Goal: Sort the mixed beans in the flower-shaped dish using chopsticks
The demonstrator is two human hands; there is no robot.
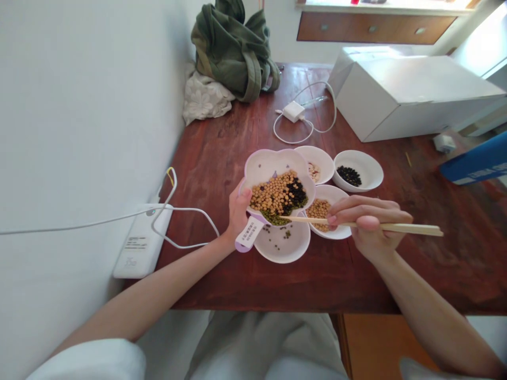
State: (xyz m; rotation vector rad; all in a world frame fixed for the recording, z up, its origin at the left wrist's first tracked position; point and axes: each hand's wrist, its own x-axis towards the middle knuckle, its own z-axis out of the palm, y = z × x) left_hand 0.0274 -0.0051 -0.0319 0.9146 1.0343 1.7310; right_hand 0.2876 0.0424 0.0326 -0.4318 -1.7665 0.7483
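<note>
My left hand (236, 208) is closed on the rim of a flower-shaped bowl (259, 161), lilac-edged with a labelled tab, held tilted above the smaller bowls. Inside it lie tan soybeans (273, 192), black beans (298, 194) and green mung beans (275, 217). A pair of chopsticks (412, 228) is gripped in my right hand (372, 227), tips among the mung beans. Below the flower-shaped bowl, a white bowl (283, 255) has a few scattered mung beans. Another white bowl (336, 194) contains soybeans, partly hidden by my right fingers.
Behind stand a bowl of black beans (368, 161) and a bowl with pale pieces (317, 153). Farther back are a charger with cable (293, 112), a green bag (237, 53) and a white box (404, 84). A power bank (138, 248) lies left by the wall; a blue object (475, 161) is at right.
</note>
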